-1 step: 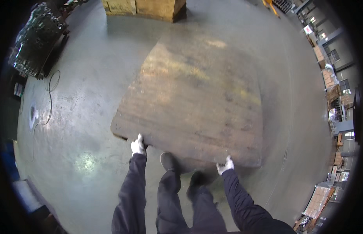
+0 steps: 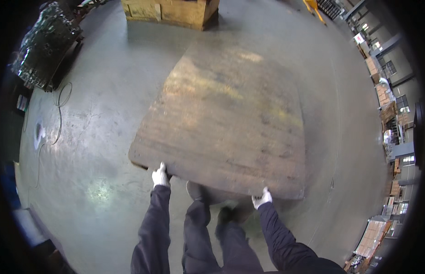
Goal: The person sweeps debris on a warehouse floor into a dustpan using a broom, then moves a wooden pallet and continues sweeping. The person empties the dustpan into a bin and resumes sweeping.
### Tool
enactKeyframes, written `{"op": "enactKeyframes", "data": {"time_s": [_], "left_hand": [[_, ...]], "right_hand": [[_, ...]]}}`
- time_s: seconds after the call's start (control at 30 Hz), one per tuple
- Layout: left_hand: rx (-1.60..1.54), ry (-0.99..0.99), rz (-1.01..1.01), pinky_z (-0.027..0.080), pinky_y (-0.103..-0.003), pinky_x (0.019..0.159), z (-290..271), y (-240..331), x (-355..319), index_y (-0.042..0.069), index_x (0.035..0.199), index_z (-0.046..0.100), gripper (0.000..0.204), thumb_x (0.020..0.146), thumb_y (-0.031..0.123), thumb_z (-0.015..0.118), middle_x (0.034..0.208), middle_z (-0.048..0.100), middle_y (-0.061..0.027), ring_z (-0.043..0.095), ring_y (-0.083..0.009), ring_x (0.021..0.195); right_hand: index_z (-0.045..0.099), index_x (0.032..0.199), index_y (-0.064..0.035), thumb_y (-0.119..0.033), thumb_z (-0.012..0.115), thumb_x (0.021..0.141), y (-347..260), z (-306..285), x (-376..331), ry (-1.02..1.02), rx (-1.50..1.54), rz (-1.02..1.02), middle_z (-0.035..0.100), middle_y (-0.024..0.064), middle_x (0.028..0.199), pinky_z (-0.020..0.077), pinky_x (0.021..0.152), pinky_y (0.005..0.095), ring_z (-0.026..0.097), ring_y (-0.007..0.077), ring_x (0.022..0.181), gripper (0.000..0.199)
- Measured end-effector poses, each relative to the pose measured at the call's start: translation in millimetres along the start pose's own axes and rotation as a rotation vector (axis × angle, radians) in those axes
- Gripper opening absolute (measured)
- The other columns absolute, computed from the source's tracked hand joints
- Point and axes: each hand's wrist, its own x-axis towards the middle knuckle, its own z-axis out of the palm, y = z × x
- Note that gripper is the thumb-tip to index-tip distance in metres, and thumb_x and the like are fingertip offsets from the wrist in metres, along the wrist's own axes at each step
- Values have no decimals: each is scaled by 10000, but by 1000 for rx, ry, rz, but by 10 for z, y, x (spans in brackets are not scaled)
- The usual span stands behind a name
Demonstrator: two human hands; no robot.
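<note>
A large, worn brown wooden board (image 2: 221, 123) with rounded corners and yellowish streaks stretches out in front of me. White-gloved, my left hand (image 2: 161, 175) grips its near edge toward the left corner, with the thumb on top. My right hand (image 2: 262, 198), gloved too, holds the same edge toward the right corner. Both hands' fingers go under the board and are partly hidden. My shoes show just below the near edge, partly covered by it. Blur hides whether the far edge touches the floor.
Ahead on the grey floor (image 2: 102, 114) stands a yellowish wooden crate (image 2: 164, 13). A plastic-wrapped load (image 2: 45, 50) is at the far left, with a thin cable (image 2: 60, 121) trailing near it. Yellow equipment (image 2: 315, 10) stands at the far right; stacked cartons (image 2: 372, 235) line the right side.
The board's near edge and both hands sit slightly lower in the picture, a touch to the left. The crate ahead shows a little more. Both hands keep their hold.
</note>
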Motion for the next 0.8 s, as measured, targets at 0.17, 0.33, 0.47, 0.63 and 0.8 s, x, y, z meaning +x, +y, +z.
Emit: {"op": "enactKeyframes", "data": {"time_s": [0.17,0.33,0.47,0.63,0.8], "left_hand": [[-72,210,-6,564,-415,685,-1177,-526,-1394,-18,1159,515,370,917,230,643,1006,629,-148,649,-269,841],[163,187,35,583,-392,740,-2379,-995,-2621,-95,1108,516,326,919,141,638,975,621,-179,639,-229,878],[-93,312,3,585,-440,738,-2962,-1182,-3575,-89,1197,412,477,904,187,668,1043,572,-211,619,-276,872],[-198,248,114,562,-443,697,-3855,-1252,-4651,-47,1182,443,445,880,168,690,1051,580,-187,620,-272,857],[-171,288,174,553,-387,670,-4753,-1322,-5322,-36,1165,527,420,860,190,709,1011,620,-147,641,-255,804]], "right_hand": [[509,1303,-182,-501,547,947,299,-1207,-795,54,-48,47,508,56,1310,418,1015,455,455,260,1213,479],[433,1380,-144,-466,565,948,633,-2384,-1509,110,-63,47,470,102,1372,382,1055,505,442,307,1249,555],[493,1314,-185,-495,514,964,882,-3050,-2032,56,-159,11,503,48,1325,367,1042,499,436,258,1241,468],[484,1305,-194,-517,510,960,1298,-3849,-2808,87,-267,-42,476,58,1298,370,1034,472,443,250,1172,473],[502,1284,-182,-500,516,962,1692,-4400,-3391,73,-345,11,512,65,1259,405,1011,465,468,258,1151,453]]}}
